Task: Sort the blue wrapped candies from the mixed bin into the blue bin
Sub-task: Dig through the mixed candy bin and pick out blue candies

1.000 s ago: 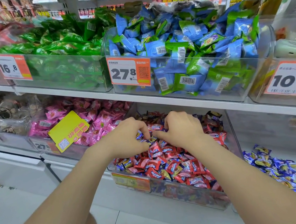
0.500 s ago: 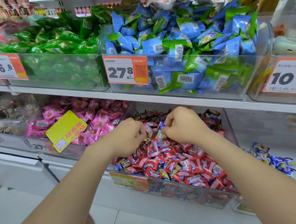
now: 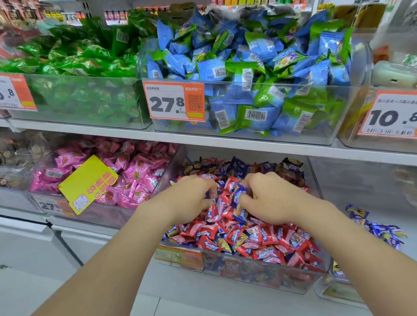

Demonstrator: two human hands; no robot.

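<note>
Both hands sat low centre in mixed bin [image 3: 239, 267] – right hand [image 3: 271, 199] pinched blue wrapped candy [image 3: 238, 196]; left hand [image 3: 188, 197] curled, grip unclear. Blue bin [image 3: 379, 230] lower right.

A shop: shelved candy bins [image 3: 279, 276] with orange price tags [image 3: 174, 101].
</note>
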